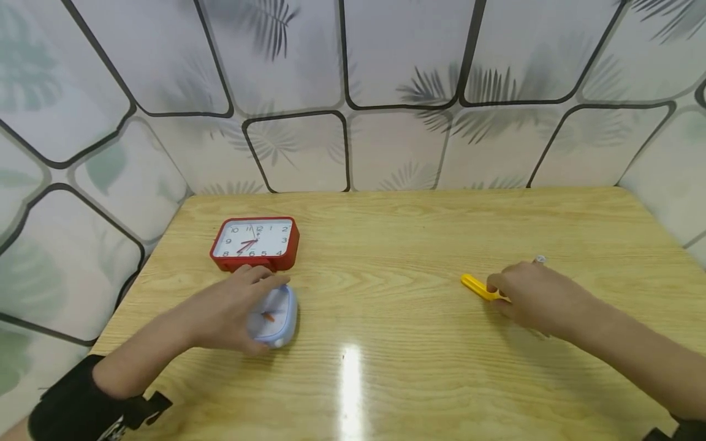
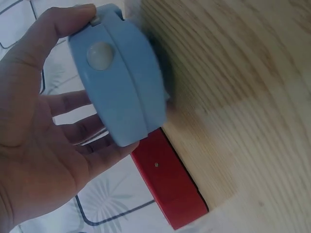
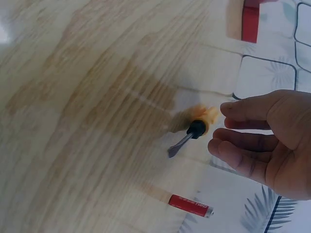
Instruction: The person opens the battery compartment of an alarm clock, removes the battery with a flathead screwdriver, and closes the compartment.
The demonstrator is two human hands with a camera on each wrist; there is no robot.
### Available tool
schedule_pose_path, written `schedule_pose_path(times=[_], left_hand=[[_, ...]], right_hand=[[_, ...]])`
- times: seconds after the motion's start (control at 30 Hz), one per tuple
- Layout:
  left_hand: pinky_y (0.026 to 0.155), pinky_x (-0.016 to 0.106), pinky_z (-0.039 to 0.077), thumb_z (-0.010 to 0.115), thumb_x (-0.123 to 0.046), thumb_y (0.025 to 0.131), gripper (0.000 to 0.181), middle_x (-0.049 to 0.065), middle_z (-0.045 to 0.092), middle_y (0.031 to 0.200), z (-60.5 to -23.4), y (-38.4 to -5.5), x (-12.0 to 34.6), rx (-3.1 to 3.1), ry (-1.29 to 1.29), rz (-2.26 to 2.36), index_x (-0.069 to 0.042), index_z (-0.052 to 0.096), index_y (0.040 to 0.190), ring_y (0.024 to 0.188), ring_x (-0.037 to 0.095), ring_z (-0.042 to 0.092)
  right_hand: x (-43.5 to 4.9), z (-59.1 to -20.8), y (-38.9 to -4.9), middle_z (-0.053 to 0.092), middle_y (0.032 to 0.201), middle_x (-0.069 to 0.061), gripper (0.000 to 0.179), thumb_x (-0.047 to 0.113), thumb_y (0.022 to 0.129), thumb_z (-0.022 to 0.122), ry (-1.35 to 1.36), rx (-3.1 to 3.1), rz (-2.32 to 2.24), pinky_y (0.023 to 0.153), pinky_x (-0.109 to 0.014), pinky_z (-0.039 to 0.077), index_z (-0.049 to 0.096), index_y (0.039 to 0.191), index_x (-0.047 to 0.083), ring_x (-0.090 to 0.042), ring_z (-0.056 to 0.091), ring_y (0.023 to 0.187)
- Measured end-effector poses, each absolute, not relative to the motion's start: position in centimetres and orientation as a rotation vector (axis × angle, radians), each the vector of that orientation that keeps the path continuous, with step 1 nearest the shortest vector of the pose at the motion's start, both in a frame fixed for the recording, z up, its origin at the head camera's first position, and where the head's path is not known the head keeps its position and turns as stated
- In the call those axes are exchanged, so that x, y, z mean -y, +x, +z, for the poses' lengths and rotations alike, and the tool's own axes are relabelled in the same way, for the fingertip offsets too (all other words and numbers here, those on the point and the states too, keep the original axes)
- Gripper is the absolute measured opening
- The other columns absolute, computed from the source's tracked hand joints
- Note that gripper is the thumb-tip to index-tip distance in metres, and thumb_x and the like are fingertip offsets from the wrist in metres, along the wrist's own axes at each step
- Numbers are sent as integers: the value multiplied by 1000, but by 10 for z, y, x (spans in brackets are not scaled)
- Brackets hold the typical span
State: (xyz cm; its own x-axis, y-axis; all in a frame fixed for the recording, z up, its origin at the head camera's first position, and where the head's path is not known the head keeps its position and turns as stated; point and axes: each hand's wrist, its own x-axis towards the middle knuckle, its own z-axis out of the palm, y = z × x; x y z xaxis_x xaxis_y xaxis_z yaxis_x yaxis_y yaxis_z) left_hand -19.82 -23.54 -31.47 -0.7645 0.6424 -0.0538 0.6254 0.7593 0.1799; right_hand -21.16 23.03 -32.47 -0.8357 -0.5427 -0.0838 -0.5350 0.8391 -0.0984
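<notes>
My left hand [image 1: 234, 312] holds a small light-blue alarm clock [image 1: 285, 321], its face partly hidden by the hand. In the left wrist view, the thumb lies at one end of the blue clock [image 2: 116, 87] and fingers reach round the other side; a round pale button shows on its casing. On the right, my right hand [image 1: 543, 297] is at a yellow-handled screwdriver [image 1: 477, 288]. The right wrist view shows the screwdriver's black collar [image 3: 196, 128] and flat metal blade, with the handle just beyond the thumb and a gap between thumb and fingers [image 3: 243, 155].
A red rectangular clock [image 1: 256, 239] with a white dial stands just behind the blue clock. Near the right hand lies a red battery [image 3: 189, 206] with a silver end. The wooden table [image 1: 380, 245] meets a patterned wall at the back.
</notes>
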Motion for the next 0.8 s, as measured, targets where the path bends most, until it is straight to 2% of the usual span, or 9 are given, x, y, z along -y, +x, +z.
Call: schedule_pose_path(times=[0.2, 0.37, 0.53, 0.63, 0.73, 0.8], left_hand=[[87, 41, 55, 92, -45, 62, 93, 7, 53, 129, -316, -201, 252, -2794, 1026, 192, -11, 53, 139, 114, 24, 50], [86, 39, 54, 95, -41, 58, 90, 6, 54, 124, -314, -203, 262, -2776, 1026, 175, -11, 57, 134, 110, 22, 51], [88, 44, 53, 97, -37, 53, 100, 10, 53, 132, -307, -205, 272, -2667, 852, 153, -13, 54, 139, 115, 28, 52], [91, 47, 52, 93, -49, 59, 99, 10, 53, 134, -301, -207, 276, -2628, 815, 139, -13, 53, 141, 117, 29, 52], [96, 51, 50, 81, -63, 71, 89, 8, 57, 134, -293, -211, 275, -2650, 840, 191, -10, 56, 138, 120, 29, 55], [99, 52, 49, 74, -64, 78, 82, 8, 60, 133, -288, -217, 273, -2690, 869, 235, -8, 59, 136, 121, 29, 56]], right_hand=[[-234, -336, -215, 65, 75, 2, 7, 3, 84, 76, -874, -2892, -82, 55, -23, 45, 72, 86, 8, -5, 49, 62], [-232, -339, -217, 60, 70, 7, 17, 1, 85, 75, -902, -2902, -123, 54, -22, 43, 67, 77, 13, -5, 45, 60], [-231, -339, -219, 58, 70, 10, 22, 4, 81, 80, -920, -2876, -191, 54, -20, 42, 64, 73, 17, -4, 45, 61], [-231, -338, -221, 57, 70, 11, 24, 8, 79, 82, -905, -2854, -222, 54, -20, 40, 62, 72, 18, -4, 44, 61], [-232, -336, -223, 55, 69, 12, 25, 10, 79, 83, -885, -2838, -241, 55, -20, 39, 60, 72, 18, -4, 43, 60], [-232, -336, -224, 54, 69, 12, 26, 10, 79, 83, -879, -2827, -249, 55, -20, 38, 60, 72, 19, -4, 43, 60]])
